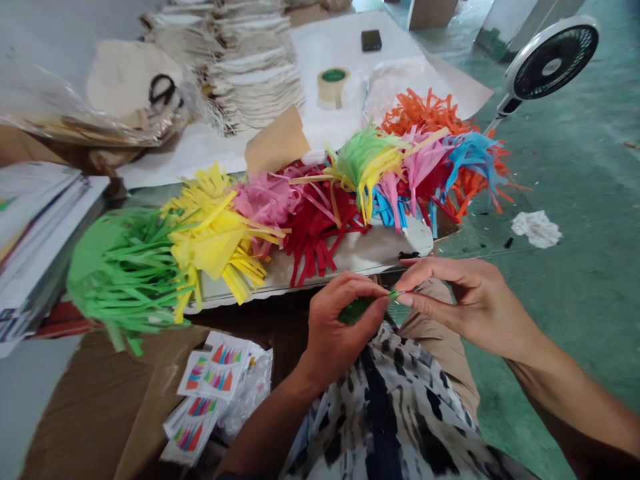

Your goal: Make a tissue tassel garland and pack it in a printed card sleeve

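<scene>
In the head view, my left hand [333,327] is closed round a green piece [356,311] that looks like tissue paper, and most of it is hidden by the fingers. Its narrow tip sticks out between thumb and forefinger. At that tip, my right hand [460,300] makes a pinch with thumb and forefinger; what lies between them is too small to name. Both hands are above my lap, in front of the table edge. Beyond them lie fringed paper tassels: green [125,267], yellow [215,240], dark red [320,233], pink [270,200], blue [473,160] and orange [425,113].
Stacks of whitish bundles [255,80] stand at the back, beside a tape roll [332,87] and a small black box [371,41]. A fan [553,65] rises at the right. Printed cards [220,367] lie on a cardboard box [85,407] at lower left. Crumpled white paper [537,229] is on the floor.
</scene>
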